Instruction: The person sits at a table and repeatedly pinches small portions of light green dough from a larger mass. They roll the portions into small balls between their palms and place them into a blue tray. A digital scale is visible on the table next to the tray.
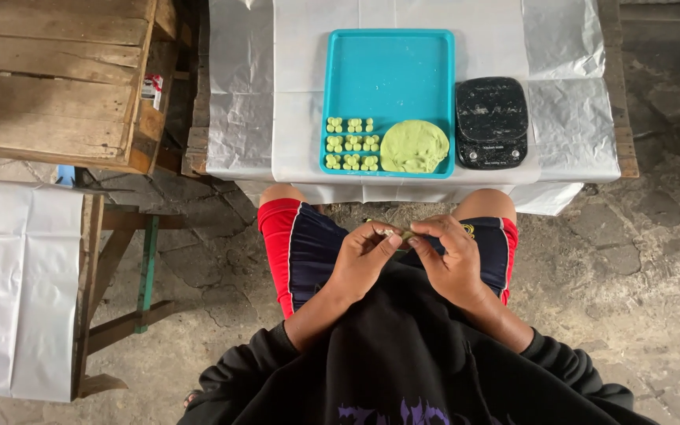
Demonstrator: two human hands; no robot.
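My black sweatshirt (403,370) fills the nearest part of the view, at six o'clock, with both sleeves pushed up my forearms. Just beyond it my two hands meet over my lap, above my dark shorts (308,256) with the red side panels. My left hand (362,256) is curled, thumb and forefinger pinched onto a small piece of green dough (408,234). My right hand (452,256) is curled the same way, its fingertips closed on the other end of that piece, so both hands hold it between them. The piece is mostly hidden by my fingers; only a sliver shows.

Farther out, at twelve o'clock, stands a table covered in white paper (301,94). On it lies a teal tray (391,63). In the tray's near-right corner, toward one o'clock, sits a large mound of green dough (414,146). To its left, at eleven o'clock, are three rows of small shaped green pieces (352,144). Just beside the tray's right edge rests a black kitchen scale (491,122).

Off at ten o'clock is a wooden crate (57,79), and at eight o'clock a second paper-covered bench (17,283).
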